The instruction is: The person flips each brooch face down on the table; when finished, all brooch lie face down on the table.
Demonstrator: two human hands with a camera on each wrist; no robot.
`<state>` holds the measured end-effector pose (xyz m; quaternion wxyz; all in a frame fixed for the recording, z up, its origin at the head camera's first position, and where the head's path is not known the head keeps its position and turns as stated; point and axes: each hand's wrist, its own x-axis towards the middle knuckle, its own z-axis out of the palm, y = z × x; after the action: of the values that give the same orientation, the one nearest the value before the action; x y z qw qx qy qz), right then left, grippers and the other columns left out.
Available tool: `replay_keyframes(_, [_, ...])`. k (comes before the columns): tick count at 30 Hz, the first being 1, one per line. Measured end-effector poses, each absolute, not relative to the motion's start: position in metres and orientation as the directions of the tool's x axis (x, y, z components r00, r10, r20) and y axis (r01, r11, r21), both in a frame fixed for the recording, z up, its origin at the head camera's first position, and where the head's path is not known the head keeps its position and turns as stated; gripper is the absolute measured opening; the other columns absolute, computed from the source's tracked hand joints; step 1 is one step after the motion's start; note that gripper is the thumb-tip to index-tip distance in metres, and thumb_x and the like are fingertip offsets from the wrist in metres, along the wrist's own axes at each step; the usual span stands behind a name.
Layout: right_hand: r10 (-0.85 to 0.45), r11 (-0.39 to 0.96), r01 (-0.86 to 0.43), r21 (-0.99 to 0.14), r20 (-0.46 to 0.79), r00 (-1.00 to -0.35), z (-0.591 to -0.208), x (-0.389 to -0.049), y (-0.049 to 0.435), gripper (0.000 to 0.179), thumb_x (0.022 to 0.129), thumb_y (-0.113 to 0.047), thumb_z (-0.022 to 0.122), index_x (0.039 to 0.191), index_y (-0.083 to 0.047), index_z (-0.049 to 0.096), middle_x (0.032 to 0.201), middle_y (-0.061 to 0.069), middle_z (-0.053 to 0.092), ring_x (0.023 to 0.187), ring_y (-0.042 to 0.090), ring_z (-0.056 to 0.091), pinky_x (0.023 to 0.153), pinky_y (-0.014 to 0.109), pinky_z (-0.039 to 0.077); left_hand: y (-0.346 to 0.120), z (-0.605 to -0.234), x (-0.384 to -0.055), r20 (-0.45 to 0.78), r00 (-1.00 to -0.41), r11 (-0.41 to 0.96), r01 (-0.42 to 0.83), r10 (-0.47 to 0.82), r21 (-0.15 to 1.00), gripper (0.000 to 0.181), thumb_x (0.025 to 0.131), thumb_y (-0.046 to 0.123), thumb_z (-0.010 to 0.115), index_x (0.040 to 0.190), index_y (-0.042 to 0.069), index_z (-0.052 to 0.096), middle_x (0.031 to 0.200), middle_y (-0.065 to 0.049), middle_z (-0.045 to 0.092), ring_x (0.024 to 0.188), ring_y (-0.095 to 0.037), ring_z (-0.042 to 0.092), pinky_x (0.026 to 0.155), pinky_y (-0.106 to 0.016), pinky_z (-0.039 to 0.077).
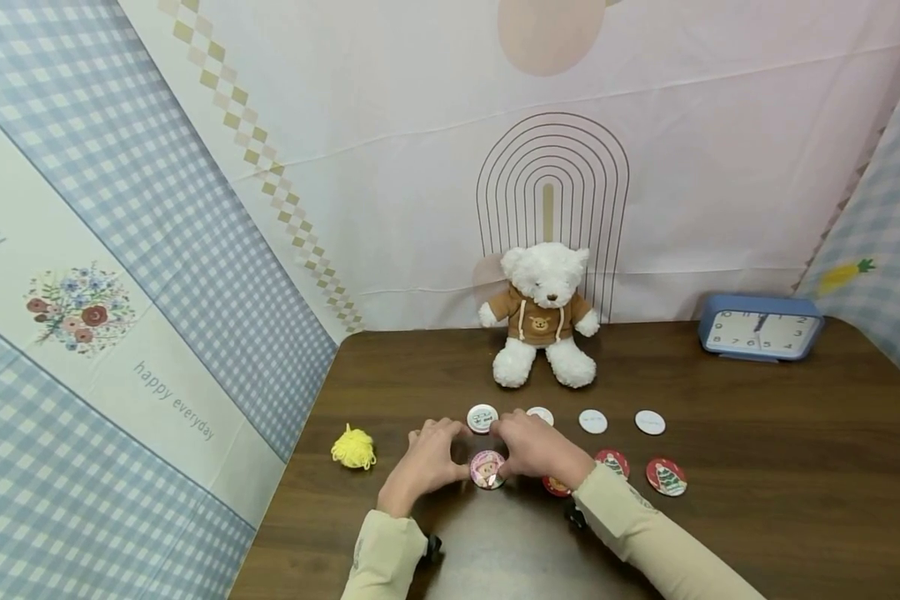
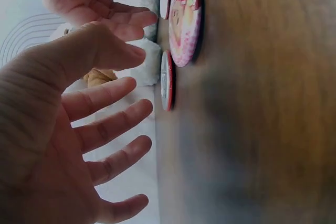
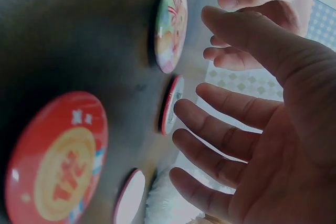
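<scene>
A round pin badge with a pink rim and a cartoon figure [image 1: 487,470] lies on the table between both hands. My left hand [image 1: 427,458] is just left of it, with its fingers spread and relaxed in the left wrist view. On the other side hovers my right hand [image 1: 537,450], its loose fingers apart and holding nothing in the right wrist view. Just behind the pink badge lies a white round piece with dark print [image 1: 482,418] and a red edge. A red badge with a yellow centre [image 3: 65,166] is partly hidden under the right forearm in the head view.
More white discs [image 1: 592,422] line the back row, with red Christmas-tree badges [image 1: 667,477] in front. A white teddy bear [image 1: 546,312] in a brown hoodie sits against the backdrop. A blue clock [image 1: 762,327] stands back right; yellow yarn [image 1: 353,448] lies at left.
</scene>
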<state>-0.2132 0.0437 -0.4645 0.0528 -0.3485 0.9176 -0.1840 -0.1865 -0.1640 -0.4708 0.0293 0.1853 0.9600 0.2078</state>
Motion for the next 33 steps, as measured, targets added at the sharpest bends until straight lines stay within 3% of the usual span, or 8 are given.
replay_keyframes(7, [-0.637, 0.708, -0.606, -0.362, 0.041, -0.770, -0.470, -0.206, 0.043, 0.038, 0.062, -0.023, 0.091, 0.090, -0.010, 0.069, 0.085, 0.000, 0.059, 0.083, 0.025, 0.055, 0.066, 0.043, 0.045, -0.164, -0.478, -0.177, 0.019, -0.936, 0.846, 0.326, 0.351, 0.421, 0.045, 0.067, 0.021, 0.084, 0.108, 0.012, 0.069, 0.107, -0.004, 0.062, 0.104, -0.030, 0.052, 0.080, -0.050, 0.036])
replay_keyframes(16, [-0.609, 0.734, -0.589, -0.338, 0.056, -0.791, -0.476, -0.199, 0.038, 0.040, 0.060, -0.027, 0.096, 0.084, -0.014, 0.066, 0.084, -0.001, 0.059, 0.082, 0.025, 0.053, 0.068, 0.045, 0.045, -0.164, -0.481, -0.174, 0.020, -0.947, 0.859, 0.300, 0.321, 0.414, 0.043, 0.068, 0.022, 0.086, 0.107, 0.012, 0.069, 0.106, -0.003, 0.063, 0.106, -0.033, 0.051, 0.081, -0.055, 0.036])
replay_keyframes(27, [-0.618, 0.704, -0.609, -0.364, 0.109, -0.779, -0.483, -0.191, 0.037, 0.048, 0.057, -0.020, 0.096, 0.095, -0.010, 0.069, 0.096, 0.005, 0.062, 0.082, 0.026, 0.055, 0.069, 0.044, 0.046, -0.155, -0.480, -0.170, -0.019, -0.955, 0.837, 0.251, 0.297, 0.487, 0.039, 0.068, 0.015, 0.089, 0.102, 0.013, 0.070, 0.104, -0.003, 0.063, 0.104, -0.034, 0.051, 0.082, -0.055, 0.034])
replay_keyframes(33, [-0.597, 0.721, -0.590, -0.364, 0.105, -0.795, -0.481, -0.187, 0.033, 0.044, 0.057, -0.014, 0.094, 0.093, -0.007, 0.068, 0.094, 0.008, 0.061, 0.084, 0.029, 0.056, 0.072, 0.050, 0.048, -0.151, -0.478, -0.171, -0.025, -0.960, 0.838, 0.230, 0.278, 0.494, 0.035, 0.069, 0.013, 0.090, 0.099, 0.014, 0.071, 0.103, -0.002, 0.063, 0.106, -0.034, 0.051, 0.084, -0.057, 0.033])
